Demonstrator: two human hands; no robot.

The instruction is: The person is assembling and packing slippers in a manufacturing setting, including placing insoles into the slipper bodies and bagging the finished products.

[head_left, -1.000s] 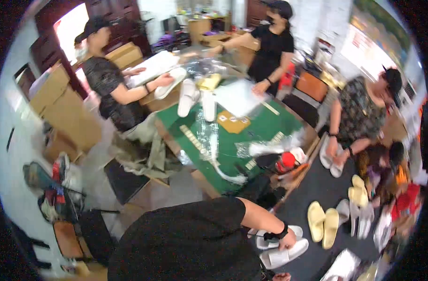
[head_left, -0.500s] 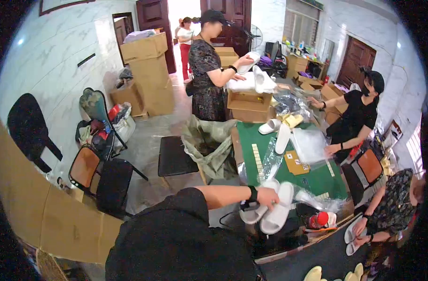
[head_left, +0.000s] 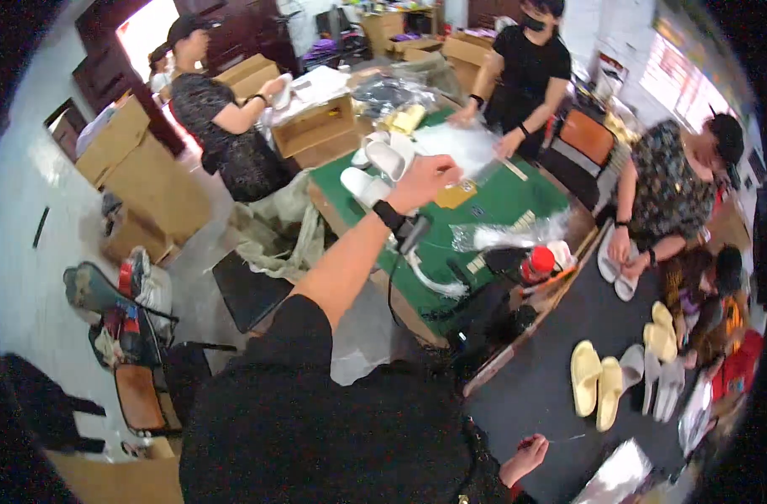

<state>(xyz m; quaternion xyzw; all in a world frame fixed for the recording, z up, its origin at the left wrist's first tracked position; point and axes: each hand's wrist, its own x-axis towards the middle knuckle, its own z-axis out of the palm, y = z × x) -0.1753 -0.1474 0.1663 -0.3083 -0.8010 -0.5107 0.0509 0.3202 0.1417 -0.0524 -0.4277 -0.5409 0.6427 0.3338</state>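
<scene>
My left arm stretches across the green-topped table. My left hand hovers beside a pair of white slippers, its fingers loosely bent and nothing visible between them. More white slippers lie just behind it, partly hidden by the hand. Low in the view, my right hand is closed in a pinch over the dark tabletop. From its fingertips runs a thin pale strand. Yellow slippers and grey slippers rest farther right on the dark top.
A red-lidded jar stands at the green table's near edge, beside clear plastic bags. Across the table a masked person handles clear film. Another person works by an open carton; a third, at right, holds grey slippers.
My left hand has moved forward over the table and let go of the white slippers, which now lie there. My view has swung right, and my right hand has come into it.
</scene>
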